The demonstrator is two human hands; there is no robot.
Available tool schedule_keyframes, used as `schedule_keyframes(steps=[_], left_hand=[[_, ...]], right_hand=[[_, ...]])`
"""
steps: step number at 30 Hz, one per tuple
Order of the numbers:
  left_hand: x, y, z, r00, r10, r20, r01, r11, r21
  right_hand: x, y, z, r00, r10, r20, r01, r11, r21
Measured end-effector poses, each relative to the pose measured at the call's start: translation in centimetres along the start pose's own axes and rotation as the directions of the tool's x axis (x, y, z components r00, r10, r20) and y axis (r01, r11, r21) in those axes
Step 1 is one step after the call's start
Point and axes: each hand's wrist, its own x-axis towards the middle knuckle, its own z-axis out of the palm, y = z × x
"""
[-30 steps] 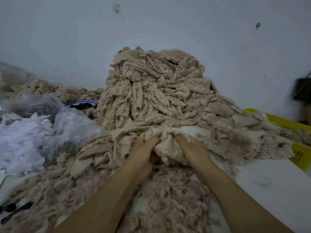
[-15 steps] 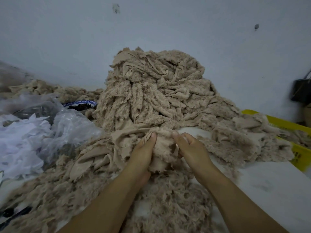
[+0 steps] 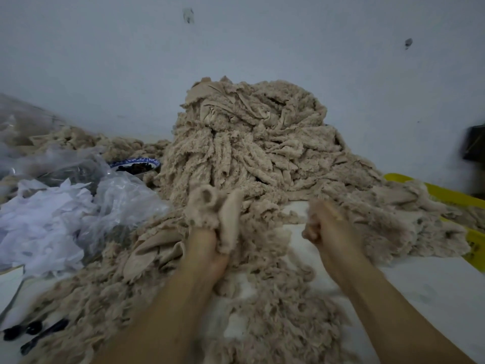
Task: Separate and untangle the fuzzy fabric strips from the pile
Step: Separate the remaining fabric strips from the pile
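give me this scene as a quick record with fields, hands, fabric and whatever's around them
left hand: grips a bunch of fuzzy strips, raised before the pile
right hand: fingers curled, blurred; unclear whether it holds fabric
pile: tall beige heap, strips tangled
loose strips: spread over the white table
left side: plastic bags, blue-rimmed bowl
right side: yellow crate, partly under fabric

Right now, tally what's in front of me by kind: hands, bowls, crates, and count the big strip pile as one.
Hands: 2 (left hand gripping a fuzzy strip, right hand with its fingers curled)
Blue-rimmed bowl: 1
Yellow crate: 1
Pile of fuzzy strips: 1
Total: 5
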Motion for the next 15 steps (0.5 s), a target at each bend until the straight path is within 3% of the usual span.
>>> schedule_keyframes(steps=[2, 3, 8, 12, 15], left_hand=[[-0.7, -1.4, 0.5, 0.998, 0.024, 0.050, -0.031, 0.989, 0.142], [-1.1, -2.0, 0.7, 0.998, 0.019, 0.061, -0.030, 0.983, 0.184], [-1.4, -2.3, 0.6, 0.985, 0.017, 0.170, -0.066, 0.956, 0.285], [-1.2, -2.4, 0.7, 0.985, 0.068, 0.160, -0.134, 0.882, 0.451], [-1.1, -2.4, 0.5, 0.984, 0.090, 0.156, -0.156, 0.860, 0.486]], right_hand=[[-0.4, 1.2, 0.1, 0.993, -0.014, 0.115, 0.050, 0.946, -0.321], [-0.7, 1.7, 0.5, 0.988, -0.012, 0.156, 0.073, 0.916, -0.395], [-1.3, 1.8, 2.1, 0.947, -0.183, 0.265, 0.263, 0.913, -0.310], [-1.8, 2.1, 2.9, 0.933, -0.075, 0.352, 0.240, 0.857, -0.456], [-1.3, 3.1, 2.6, 0.929, -0.048, 0.366, 0.275, 0.751, -0.600]])
